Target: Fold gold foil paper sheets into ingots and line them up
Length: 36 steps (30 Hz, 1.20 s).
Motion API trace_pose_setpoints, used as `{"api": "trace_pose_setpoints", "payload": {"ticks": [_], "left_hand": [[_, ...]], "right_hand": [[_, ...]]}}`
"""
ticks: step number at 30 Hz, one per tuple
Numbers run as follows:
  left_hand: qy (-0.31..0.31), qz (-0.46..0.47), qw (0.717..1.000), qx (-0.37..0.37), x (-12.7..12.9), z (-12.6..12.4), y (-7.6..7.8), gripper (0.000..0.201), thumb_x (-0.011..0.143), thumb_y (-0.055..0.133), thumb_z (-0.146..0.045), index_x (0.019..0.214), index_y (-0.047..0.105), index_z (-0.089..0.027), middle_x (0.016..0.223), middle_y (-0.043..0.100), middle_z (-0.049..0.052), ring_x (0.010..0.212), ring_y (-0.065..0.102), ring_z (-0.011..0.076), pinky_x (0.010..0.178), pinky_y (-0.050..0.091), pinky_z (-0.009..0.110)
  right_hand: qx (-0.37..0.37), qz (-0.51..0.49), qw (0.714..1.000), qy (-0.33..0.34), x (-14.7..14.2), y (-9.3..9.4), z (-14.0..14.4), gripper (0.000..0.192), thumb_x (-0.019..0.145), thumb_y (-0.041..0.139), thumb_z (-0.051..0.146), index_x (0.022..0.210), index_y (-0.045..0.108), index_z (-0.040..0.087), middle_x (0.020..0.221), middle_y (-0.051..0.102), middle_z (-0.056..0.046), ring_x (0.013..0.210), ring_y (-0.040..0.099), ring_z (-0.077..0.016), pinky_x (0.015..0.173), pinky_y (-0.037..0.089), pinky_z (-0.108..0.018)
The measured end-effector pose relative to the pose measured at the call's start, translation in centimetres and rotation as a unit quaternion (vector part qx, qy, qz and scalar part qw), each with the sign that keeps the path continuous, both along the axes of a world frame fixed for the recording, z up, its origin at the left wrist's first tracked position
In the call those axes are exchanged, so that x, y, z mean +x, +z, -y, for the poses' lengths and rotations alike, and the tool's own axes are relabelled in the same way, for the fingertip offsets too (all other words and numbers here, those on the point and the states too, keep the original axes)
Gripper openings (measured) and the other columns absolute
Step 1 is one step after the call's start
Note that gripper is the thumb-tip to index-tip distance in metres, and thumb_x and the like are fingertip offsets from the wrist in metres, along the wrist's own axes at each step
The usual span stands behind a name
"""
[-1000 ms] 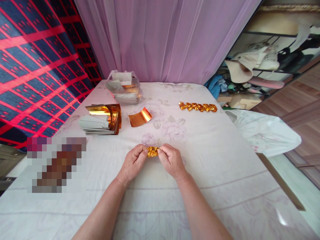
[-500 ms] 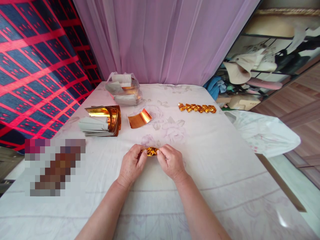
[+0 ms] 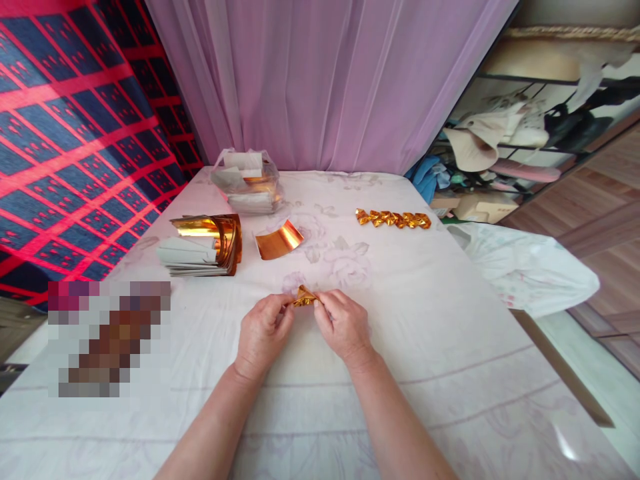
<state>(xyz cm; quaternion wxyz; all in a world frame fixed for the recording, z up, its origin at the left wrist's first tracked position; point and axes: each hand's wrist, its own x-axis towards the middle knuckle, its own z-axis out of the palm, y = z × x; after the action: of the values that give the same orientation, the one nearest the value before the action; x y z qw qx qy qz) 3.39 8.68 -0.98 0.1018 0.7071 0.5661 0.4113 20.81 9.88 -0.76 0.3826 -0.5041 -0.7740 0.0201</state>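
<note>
Between my hands is a small piece of folded gold foil paper (image 3: 304,297), with a raised peak in its middle. My left hand (image 3: 266,328) pinches its left end between thumb and fingers. At the right end my right hand (image 3: 345,325) pinches it the same way. My fingers hide both ends. Just beyond lies a single curved sheet of gold foil paper (image 3: 279,241). A bent stack of gold-and-white foil sheets (image 3: 200,247) sits to the left. Farther right, several folded gold foil pieces (image 3: 393,219) stand in a row.
A clear plastic bag (image 3: 247,181) of more sheets stands at the back left of the cloth-covered table (image 3: 320,413). A blurred-out patch (image 3: 110,337) covers something at the left. White plastic (image 3: 535,267) and a cluttered shelf (image 3: 525,133) are beyond the right edge.
The foil piece between my hands has gone from a flat crinkled strip to a shape with a peak standing up. Both hands have stayed nearly in place, still pinching its ends.
</note>
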Motion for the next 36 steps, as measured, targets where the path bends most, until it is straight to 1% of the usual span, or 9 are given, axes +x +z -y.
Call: {"api": "trace_pose_setpoints", "payload": {"ticks": [5, 12, 15, 18, 22, 24, 27, 30, 36], "left_hand": [[0.066, -0.039, 0.997, -0.005, -0.17, 0.06, 0.06, 0.012, 0.087, 0.055, -0.021, 0.091, 0.066, -0.022, 0.074, 0.070, -0.003, 0.057, 0.061, 0.0112, 0.059, 0.046, 0.021], [0.062, -0.129, 0.989, 0.030, -0.33, 0.38, 0.37, 0.014, 0.091, 0.055, -0.027, 0.093, 0.069, -0.022, 0.079, 0.074, 0.001, 0.066, 0.067, 0.0140, 0.059, 0.044, 0.022], [0.080, -0.102, 0.992, 0.003, -0.14, 0.42, 0.31, 0.014, 0.089, 0.056, -0.028, 0.091, 0.069, -0.022, 0.074, 0.073, 0.000, 0.062, 0.065, 0.0133, 0.058, 0.044, 0.022], [0.095, -0.017, 0.993, -0.062, 0.06, 0.24, 0.30, 0.014, 0.086, 0.058, -0.030, 0.089, 0.069, -0.023, 0.070, 0.072, -0.003, 0.058, 0.064, 0.0123, 0.059, 0.046, 0.021], [0.065, 0.101, 0.982, -0.149, 0.03, -0.25, 0.34, 0.021, 0.084, 0.055, -0.031, 0.098, 0.069, -0.023, 0.075, 0.074, -0.003, 0.062, 0.067, 0.0130, 0.062, 0.051, 0.022], [0.034, 0.102, 0.984, -0.146, -0.09, -0.40, 0.35, 0.026, 0.084, 0.053, -0.028, 0.103, 0.070, -0.024, 0.085, 0.076, -0.001, 0.072, 0.070, 0.0146, 0.069, 0.054, 0.024], [0.003, 0.061, 0.992, -0.110, -0.25, -0.42, 0.33, 0.025, 0.085, 0.051, -0.026, 0.099, 0.073, -0.025, 0.096, 0.077, 0.002, 0.086, 0.072, 0.0172, 0.079, 0.055, 0.027], [0.004, 0.048, 0.992, -0.114, -0.28, -0.37, 0.22, 0.025, 0.086, 0.051, -0.027, 0.098, 0.073, -0.025, 0.096, 0.078, 0.001, 0.086, 0.073, 0.0183, 0.076, 0.056, 0.027], [0.011, 0.081, 0.987, -0.138, -0.14, -0.37, 0.03, 0.025, 0.086, 0.051, -0.029, 0.097, 0.074, -0.024, 0.093, 0.078, 0.000, 0.083, 0.074, 0.0184, 0.074, 0.056, 0.027]], "right_hand": [[0.006, 0.036, 0.999, 0.007, -0.32, 0.16, 0.11, 0.028, 0.096, 0.044, 0.020, 0.083, 0.069, 0.020, 0.077, 0.068, -0.003, 0.067, 0.060, -0.0130, 0.064, 0.039, -0.024], [0.011, 0.052, 0.999, -0.008, -0.48, 0.16, 0.17, 0.028, 0.094, 0.046, 0.021, 0.074, 0.066, 0.020, 0.070, 0.064, -0.001, 0.063, 0.056, -0.0123, 0.060, 0.034, -0.026], [0.015, 0.060, 0.997, -0.037, -0.55, 0.07, 0.18, 0.028, 0.092, 0.048, 0.020, 0.069, 0.064, 0.021, 0.065, 0.062, 0.000, 0.058, 0.052, -0.0119, 0.057, 0.030, -0.028], [0.013, 0.063, 0.997, -0.052, -0.61, -0.03, 0.20, 0.027, 0.089, 0.049, 0.019, 0.066, 0.063, 0.021, 0.063, 0.061, 0.000, 0.056, 0.050, -0.0115, 0.056, 0.027, -0.028], [-0.006, 0.065, 0.998, -0.019, -0.61, -0.19, 0.16, 0.028, 0.087, 0.049, 0.017, 0.061, 0.058, 0.020, 0.062, 0.058, 0.001, 0.057, 0.049, -0.0108, 0.057, 0.027, -0.027], [-0.011, 0.064, 0.998, 0.001, -0.58, -0.24, 0.14, 0.029, 0.086, 0.048, 0.016, 0.059, 0.055, 0.020, 0.061, 0.057, 0.001, 0.058, 0.049, -0.0107, 0.058, 0.027, -0.026], [-0.016, 0.058, 0.998, 0.010, -0.51, -0.21, 0.13, 0.028, 0.086, 0.047, 0.015, 0.059, 0.054, 0.020, 0.061, 0.055, 0.001, 0.058, 0.049, -0.0111, 0.058, 0.028, -0.026], [-0.025, 0.055, 0.998, 0.007, -0.42, -0.11, 0.16, 0.028, 0.086, 0.047, 0.015, 0.059, 0.054, 0.021, 0.061, 0.055, 0.001, 0.058, 0.049, -0.0115, 0.058, 0.029, -0.026], [-0.048, 0.065, 0.997, 0.008, -0.34, -0.12, 0.09, 0.025, 0.087, 0.048, 0.016, 0.064, 0.056, 0.021, 0.066, 0.059, 0.000, 0.061, 0.051, -0.0116, 0.058, 0.029, -0.026]]}}
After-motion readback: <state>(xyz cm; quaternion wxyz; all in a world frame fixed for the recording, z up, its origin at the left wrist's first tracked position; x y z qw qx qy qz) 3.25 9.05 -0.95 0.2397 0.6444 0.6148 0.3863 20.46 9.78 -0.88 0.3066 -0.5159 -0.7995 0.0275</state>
